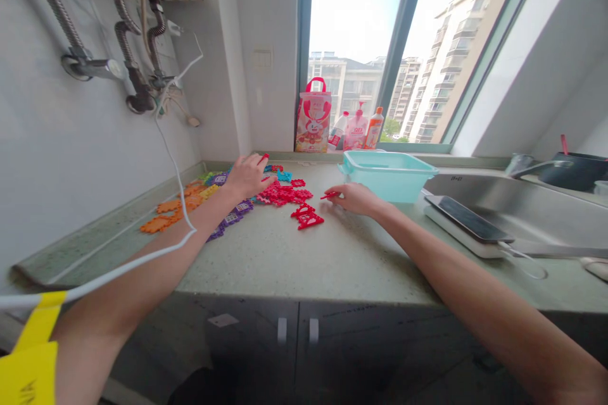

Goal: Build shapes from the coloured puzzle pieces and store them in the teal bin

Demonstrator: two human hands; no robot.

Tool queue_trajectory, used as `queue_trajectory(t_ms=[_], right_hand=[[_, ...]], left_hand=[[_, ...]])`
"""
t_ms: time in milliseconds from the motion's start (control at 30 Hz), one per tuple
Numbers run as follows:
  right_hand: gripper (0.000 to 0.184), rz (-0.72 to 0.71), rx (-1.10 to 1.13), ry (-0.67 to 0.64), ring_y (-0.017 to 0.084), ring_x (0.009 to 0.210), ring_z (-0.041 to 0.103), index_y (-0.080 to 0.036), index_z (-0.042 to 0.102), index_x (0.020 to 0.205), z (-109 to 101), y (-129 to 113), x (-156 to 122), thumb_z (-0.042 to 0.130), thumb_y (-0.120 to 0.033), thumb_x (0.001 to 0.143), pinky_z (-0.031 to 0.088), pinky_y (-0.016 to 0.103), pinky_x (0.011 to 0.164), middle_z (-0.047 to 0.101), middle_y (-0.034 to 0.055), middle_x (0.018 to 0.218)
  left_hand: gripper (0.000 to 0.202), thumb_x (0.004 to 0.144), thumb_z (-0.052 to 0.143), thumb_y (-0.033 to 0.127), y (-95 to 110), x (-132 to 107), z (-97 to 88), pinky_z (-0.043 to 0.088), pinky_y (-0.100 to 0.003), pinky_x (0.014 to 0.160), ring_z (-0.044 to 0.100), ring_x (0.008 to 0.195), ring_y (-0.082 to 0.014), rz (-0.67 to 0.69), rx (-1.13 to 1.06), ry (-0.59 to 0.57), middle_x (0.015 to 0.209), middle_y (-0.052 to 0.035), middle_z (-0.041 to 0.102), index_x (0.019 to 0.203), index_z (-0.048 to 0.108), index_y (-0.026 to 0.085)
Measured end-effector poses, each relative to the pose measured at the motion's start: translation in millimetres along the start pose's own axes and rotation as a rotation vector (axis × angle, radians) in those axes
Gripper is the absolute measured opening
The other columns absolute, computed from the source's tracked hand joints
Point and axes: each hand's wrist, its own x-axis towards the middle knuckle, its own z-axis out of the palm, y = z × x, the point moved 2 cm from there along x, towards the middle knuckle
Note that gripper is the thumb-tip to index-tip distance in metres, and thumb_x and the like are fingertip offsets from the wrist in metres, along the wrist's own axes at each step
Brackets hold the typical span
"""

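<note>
My left hand (247,177) is at the left of the counter, over a heap of interlocking plastic building pieces. Its fingers are curled, and red edges of a piece show at the fingertips and thumb; the rest of it is hidden. Below and beside that hand lies a pile of red building pieces (285,194). My right hand (354,197) pinches a thin red building piece (329,195), seen nearly edge-on, just above the counter. Between the hands and closer to me, a few openwork red pieces (308,218) lie apart from the pile.
Orange pieces (164,220) and purple pieces (231,218) lie along the left side. A light-blue plastic tub (389,176) stands behind my right hand. Farther right are a phone (468,218) on a white block and a steel sink (513,202). A white cable (178,168) crosses my left arm.
</note>
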Motion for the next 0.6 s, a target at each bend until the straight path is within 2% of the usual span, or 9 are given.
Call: queue_trajectory(t_ms=[133, 200, 267, 367, 467, 600], right_hand=[[0.032, 0.009, 0.003, -0.009, 0.023, 0.106, 0.076, -0.032, 0.078, 0.129, -2, -2, -1, 0.058, -0.037, 0.104, 0.053, 0.027, 0.086, 0.081, 0.0024, 0.122], [0.032, 0.016, 0.007, -0.010, 0.023, 0.106, 0.076, -0.032, 0.078, 0.129, -2, -3, -1, 0.058, -0.037, 0.104, 0.052, 0.027, 0.085, 0.081, 0.0023, 0.122], [0.032, 0.021, 0.011, -0.014, 0.022, 0.105, 0.076, -0.033, 0.078, 0.129, -3, -3, -1, 0.059, -0.037, 0.104, 0.052, 0.026, 0.085, 0.081, 0.0021, 0.121], [0.031, 0.027, -0.001, -0.023, 0.023, 0.103, 0.076, -0.034, 0.079, 0.128, -3, -4, -1, 0.060, -0.039, 0.104, 0.052, 0.026, 0.082, 0.082, 0.0020, 0.117], [0.031, 0.018, -0.016, -0.022, 0.024, 0.102, 0.076, -0.034, 0.079, 0.128, -4, -4, -2, 0.059, -0.041, 0.105, 0.052, 0.027, 0.081, 0.082, 0.0028, 0.116], [0.032, 0.008, -0.026, -0.017, 0.025, 0.103, 0.076, -0.034, 0.079, 0.128, -5, -5, -3, 0.059, -0.042, 0.104, 0.052, 0.028, 0.081, 0.082, 0.0036, 0.117]], left_hand=[[0.058, 0.107, 0.042, 0.059, 35, 0, 6.5, 0.031, -0.047, 0.126, 0.046, 0.150, -0.0301, 0.354, -0.156, -0.170, 0.162, -0.0115, 0.052, 0.150, 0.060, 0.025], [0.049, 0.109, 0.038, 0.052, 41, 0, 4.6, 0.034, -0.045, 0.124, 0.049, 0.148, -0.0275, 0.416, -0.227, -0.210, 0.161, -0.0063, 0.054, 0.142, 0.067, 0.030], [0.045, 0.108, 0.039, 0.042, 37, 2, -2.7, 0.039, -0.040, 0.121, 0.055, 0.141, -0.0251, 0.387, -0.269, -0.201, 0.154, -0.0054, 0.061, 0.136, 0.071, 0.029], [0.039, 0.094, 0.055, 0.035, 18, 4, -15.9, 0.047, -0.034, 0.112, 0.065, 0.123, -0.0246, 0.297, -0.209, -0.244, 0.132, -0.0055, 0.073, 0.125, 0.076, 0.026], [0.037, 0.082, 0.066, 0.041, 3, 3, -22.8, 0.049, -0.036, 0.107, 0.068, 0.116, -0.0267, 0.242, -0.071, -0.359, 0.123, -0.0035, 0.077, 0.115, 0.079, 0.029], [0.044, 0.080, 0.072, 0.046, 2, 0, -21.4, 0.049, -0.037, 0.106, 0.070, 0.116, -0.0270, 0.217, -0.054, -0.404, 0.124, -0.0032, 0.078, 0.121, 0.079, 0.030]])
